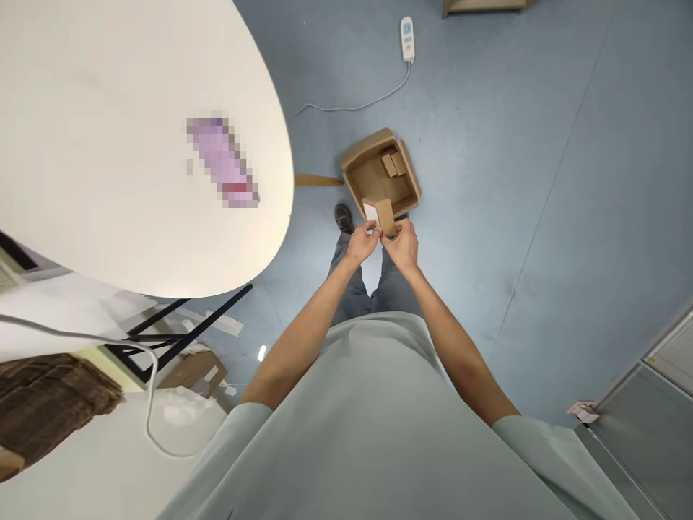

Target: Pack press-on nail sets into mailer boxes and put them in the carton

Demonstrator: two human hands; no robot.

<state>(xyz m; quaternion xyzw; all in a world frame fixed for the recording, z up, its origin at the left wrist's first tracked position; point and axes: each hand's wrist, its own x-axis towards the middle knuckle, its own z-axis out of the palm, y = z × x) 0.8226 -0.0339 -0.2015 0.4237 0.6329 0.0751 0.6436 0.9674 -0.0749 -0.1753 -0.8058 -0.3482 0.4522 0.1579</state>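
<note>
Between my two hands is a small brown cardboard box [386, 215] with a white face on its left side. My left hand [364, 241] grips its lower left corner, fingers closed. On the lower right edge, my right hand [403, 244] pinches the same box. Just beyond it, an open cardboard carton [373, 179] stands on the floor. Inside the carton, two small brown boxes [393, 164] sit against the far right corner. The undersides of the held box and some fingertips are hidden.
A white rounded table [135, 188] fills the upper left, with a blurred purple item [223, 160] on it. A white handset [407, 40] with a cable lies on the floor. A wooden leg [318, 180] reaches toward the carton. Grey cabinet [639, 419] at lower right.
</note>
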